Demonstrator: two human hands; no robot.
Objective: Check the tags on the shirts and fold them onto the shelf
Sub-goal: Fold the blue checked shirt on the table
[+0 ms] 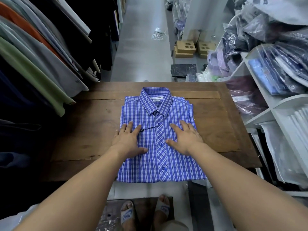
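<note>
On the left, a row of hanging clothes (33,55) crowds in close to the table (216,124). The left hand (128,140) lies flat with straight fingers on the left side of the blue checked shirt (158,164), holding nothing. Its fingertips touch a small dark tag on a black string (149,128). The shirt lies folded in the middle of the table, collar away from the person and buttons up. The right hand (185,139) lies flat on the other side, fingers spread wide, also holding nothing. The shirt looks soft, thin and light, so it will likely flop and come unfolded if it is picked up by one corner. It seems best to slide both hands under the two long sides and lift it flat. On the right stands a white shelf (258,118) stuffed with shirts in shiny plastic bags (283,67). Those bags look slippery and fill much of the shelf, so finding room may be the tricky part.
</note>
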